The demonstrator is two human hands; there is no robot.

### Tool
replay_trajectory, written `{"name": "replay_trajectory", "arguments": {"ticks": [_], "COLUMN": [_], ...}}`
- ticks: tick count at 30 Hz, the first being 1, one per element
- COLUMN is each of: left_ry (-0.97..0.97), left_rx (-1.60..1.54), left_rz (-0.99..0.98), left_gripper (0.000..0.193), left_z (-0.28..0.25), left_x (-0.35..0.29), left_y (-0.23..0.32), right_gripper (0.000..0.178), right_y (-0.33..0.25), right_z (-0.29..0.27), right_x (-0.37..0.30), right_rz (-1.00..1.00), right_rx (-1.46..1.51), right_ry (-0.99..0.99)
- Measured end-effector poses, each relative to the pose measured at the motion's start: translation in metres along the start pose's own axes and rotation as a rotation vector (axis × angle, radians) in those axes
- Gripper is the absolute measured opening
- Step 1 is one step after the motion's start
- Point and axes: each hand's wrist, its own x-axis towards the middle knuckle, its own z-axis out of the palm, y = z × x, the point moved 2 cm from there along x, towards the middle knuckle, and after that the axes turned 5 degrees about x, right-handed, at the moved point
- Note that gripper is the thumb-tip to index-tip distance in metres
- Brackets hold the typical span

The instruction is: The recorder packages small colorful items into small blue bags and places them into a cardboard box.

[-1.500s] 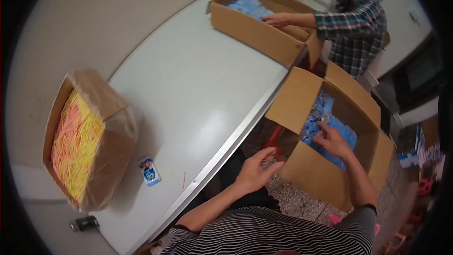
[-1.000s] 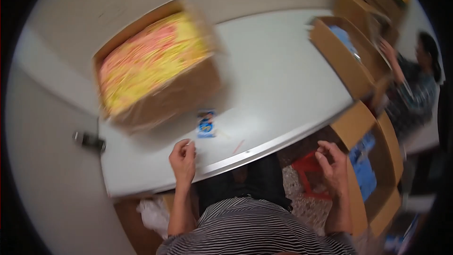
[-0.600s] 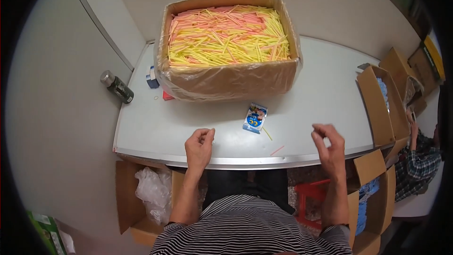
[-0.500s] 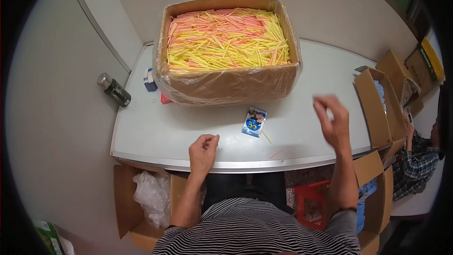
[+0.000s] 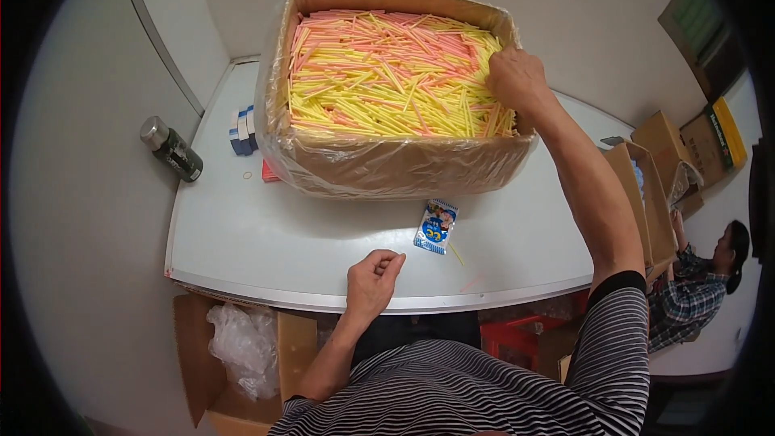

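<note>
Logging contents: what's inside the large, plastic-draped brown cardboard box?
Loose thin pink and yellow sticks; the right hand covers some at the right end. Anything beneath the top ones is hidden.

Before you, open side up, stands a brown cardboard box (image 5: 404, 163) on the tabletop (image 5: 315, 238), with clear, wrinkled plastic (image 5: 273, 133) draped over its rim and down its outer sides. Inside, your thin, straight sticks (image 5: 387, 81) lie crisscrossed below the rim, pink mostly toward the far side, yellow along the near side and at the right end, where your right hand (image 5: 518, 81) reaches in.
</note>
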Motion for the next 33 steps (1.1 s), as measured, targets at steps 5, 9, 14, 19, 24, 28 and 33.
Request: {"name": "replay_trajectory", "arguments": {"ticks": [5,9,14,19,24,28,33], "left_ry": [-0.019,-0.023,-0.066,-0.049,-0.021,0.022,-0.020], "left_rx": [-0.022,-0.034,-0.065,-0.043,-0.086,-0.031,-0.083], "left_rz": [-0.028,-0.015,-0.048,-0.049,-0.055,-0.051,-0.041], "left_gripper": [0.022,0.022,0.022,0.022,0.022,0.022,0.024], "left_z": [-0.003,-0.001,0.001,-0.004,-0.005,-0.004,0.006], "left_x": [0.008,0.010,0.006,0.002,0.003,0.000,-0.005], "left_y": [-0.012,-0.016,-0.015,-0.023,-0.028,-0.024,-0.014], "right_gripper": [0.025,0.026,0.024,0.015,0.026,0.032,0.033], "right_y": [-0.004,-0.013,-0.006,0.002,0.019,0.041,0.049], "right_z": [0.007,0.007,0.034,0.049,0.029,-0.008,-0.027], "right_x": [0.011,0.009,0.001,0.003,0.014,-0.015,-0.118], "right_rz": [0.036,0.093,0.008,-0.266,0.061,-0.005,0.252], "right_rx": [0.008,0.016,-0.078,0.054,0.539,0.703,1.519], "right_ry": [-0.084,-0.110,0.091,0.559,0.272,0.465,-0.023]}}
